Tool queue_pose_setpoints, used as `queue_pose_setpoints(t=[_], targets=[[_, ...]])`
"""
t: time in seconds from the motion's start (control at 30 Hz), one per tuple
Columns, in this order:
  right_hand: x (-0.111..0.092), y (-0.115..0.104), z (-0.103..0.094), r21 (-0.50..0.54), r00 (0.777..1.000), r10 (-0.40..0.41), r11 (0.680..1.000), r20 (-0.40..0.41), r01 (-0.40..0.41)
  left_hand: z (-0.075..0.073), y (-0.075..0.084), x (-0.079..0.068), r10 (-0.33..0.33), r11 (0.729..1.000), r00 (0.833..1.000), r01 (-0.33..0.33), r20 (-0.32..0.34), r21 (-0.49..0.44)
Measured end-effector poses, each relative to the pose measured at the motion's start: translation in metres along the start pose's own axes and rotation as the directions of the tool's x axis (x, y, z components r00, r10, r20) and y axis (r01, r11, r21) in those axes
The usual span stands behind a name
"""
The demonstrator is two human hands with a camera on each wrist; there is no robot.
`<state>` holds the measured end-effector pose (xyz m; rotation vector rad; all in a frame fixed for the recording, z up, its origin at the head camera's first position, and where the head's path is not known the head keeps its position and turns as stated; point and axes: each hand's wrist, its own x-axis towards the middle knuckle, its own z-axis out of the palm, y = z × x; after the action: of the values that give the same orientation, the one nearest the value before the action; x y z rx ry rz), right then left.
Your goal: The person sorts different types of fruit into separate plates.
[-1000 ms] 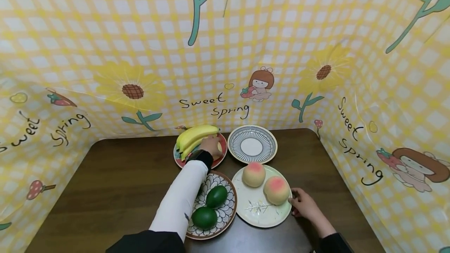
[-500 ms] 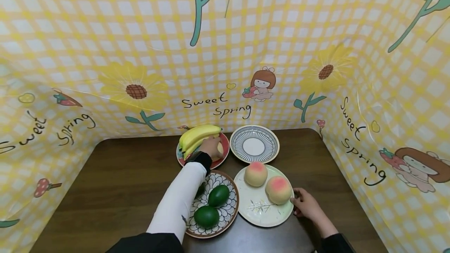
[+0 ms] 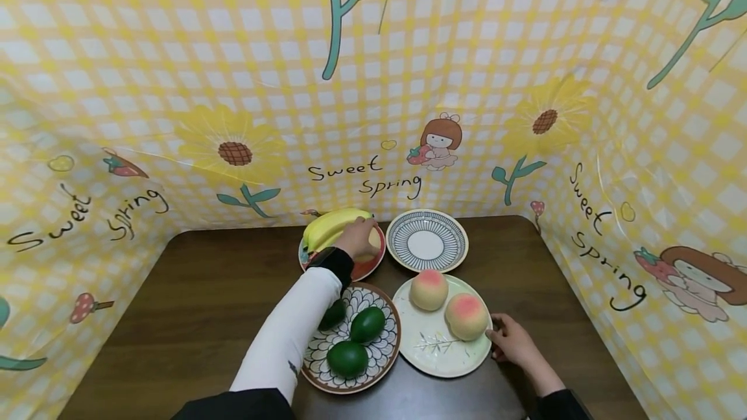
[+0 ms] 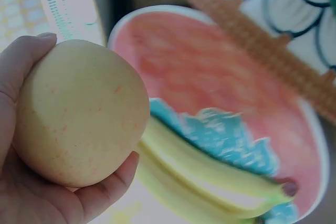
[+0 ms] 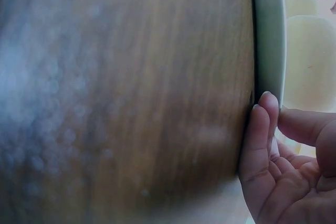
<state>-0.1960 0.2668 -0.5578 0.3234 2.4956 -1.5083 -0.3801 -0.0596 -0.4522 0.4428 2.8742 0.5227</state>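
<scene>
My left hand (image 3: 357, 238) grips a round, pale yellow peach (image 4: 81, 114) with pink specks, thumb on one side and fingers curled on the other. It is over the red and blue plate (image 3: 369, 269), whose bananas (image 3: 329, 225) lie beside the hand. My right hand (image 3: 513, 341) pinches the rim of a pale green plate (image 3: 434, 361) between thumb and fingers; the right wrist view shows the plate's side (image 5: 270, 40) at the fingertips. Two pink-topped peaches (image 3: 465, 316) sit on that green plate.
A brown-rimmed, petal-patterned plate (image 3: 379, 368) with several dark green oval fruits (image 3: 347, 360) stands partly under my left forearm. At the back lies a blue-lined plate (image 3: 427, 245). Yellow checked cloth (image 3: 292, 115) surrounds the dark wooden table (image 3: 192, 303).
My left hand appears to have risen slightly from the red and blue plate with the peach. The head view has shifted a little. My right hand stays at the green plate's rim.
</scene>
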Motion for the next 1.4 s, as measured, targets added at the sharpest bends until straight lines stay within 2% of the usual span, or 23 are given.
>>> queue_pose_setpoints(t=[0.17,0.53,0.83,1.13,1.4], targets=[[0.0,0.0,-0.003,-0.002,1.0,0.002,1.0,0.004,-0.002,-0.014,0.015,-0.005,0.055,0.998,0.998,-0.055,-0.021,-0.017],[0.001,0.003,-0.001,-0.006,1.0,0.003,1.0,0.001,-0.003,-0.026,0.044,-0.018,0.126,0.992,0.991,-0.126,-0.053,0.005],[0.001,0.004,0.001,0.001,1.0,0.0,1.0,0.005,0.0,-0.033,0.076,-0.034,0.255,0.965,0.964,-0.248,-0.075,0.088],[0.0,0.002,0.0,0.003,1.0,-0.002,1.0,0.014,0.002,-0.02,0.108,-0.059,0.365,0.925,0.93,-0.358,-0.039,0.124],[0.0,0.0,-0.001,-0.013,1.0,-0.005,1.0,0.022,0.005,-0.003,0.128,-0.085,0.413,0.895,0.91,-0.4,-0.03,0.197]])
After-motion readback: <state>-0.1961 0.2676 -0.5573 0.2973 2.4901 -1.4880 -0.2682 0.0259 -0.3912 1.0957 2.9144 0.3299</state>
